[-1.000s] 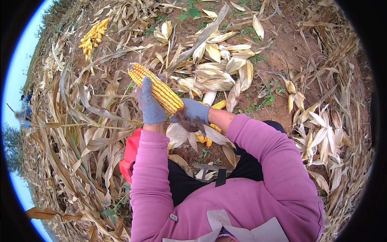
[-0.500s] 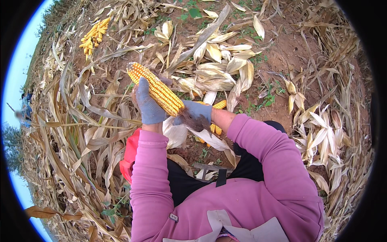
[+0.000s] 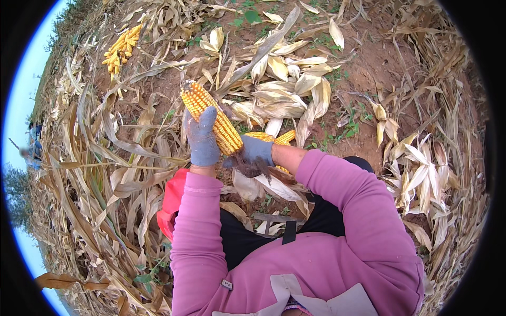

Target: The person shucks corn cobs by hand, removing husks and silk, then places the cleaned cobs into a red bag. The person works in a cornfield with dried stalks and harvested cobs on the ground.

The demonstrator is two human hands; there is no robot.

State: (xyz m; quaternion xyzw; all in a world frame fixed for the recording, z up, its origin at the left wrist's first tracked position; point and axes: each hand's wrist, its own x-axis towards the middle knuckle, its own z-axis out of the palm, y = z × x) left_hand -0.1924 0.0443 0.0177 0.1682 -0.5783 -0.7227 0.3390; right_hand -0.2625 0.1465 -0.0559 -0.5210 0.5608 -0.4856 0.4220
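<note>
A peeled ear of yellow corn [image 3: 213, 118] slants in front of me, its bare upper end pointing up and left. My left hand [image 3: 204, 139], in a grey glove, is closed around it with the thumb across the kernels. Also gloved in grey, my right hand [image 3: 256, 149] is closed at the lower end of the ear, where a dark brown tuft of corn silk [image 3: 252, 167] hangs over its fingers. The silk and the ear hide part of those fingers. Pale husk leaves [image 3: 279, 188] lie just below my right hand. Behind it, more yellow ears [image 3: 285, 138] show on the ground.
A heap of yellow ears [image 3: 122, 48] lies at the far left. Dry husks [image 3: 282, 100] are spread on the soil ahead, with more husks [image 3: 421, 176] at the right. Fallen stalks [image 3: 100, 179] cover the left side. Something red [image 3: 171, 197] sits beside my left forearm.
My left hand and the ear have shifted slightly right and down, and the ear stands a bit steeper. The left thumb has moved across the kernels. My right hand remains at the silk end.
</note>
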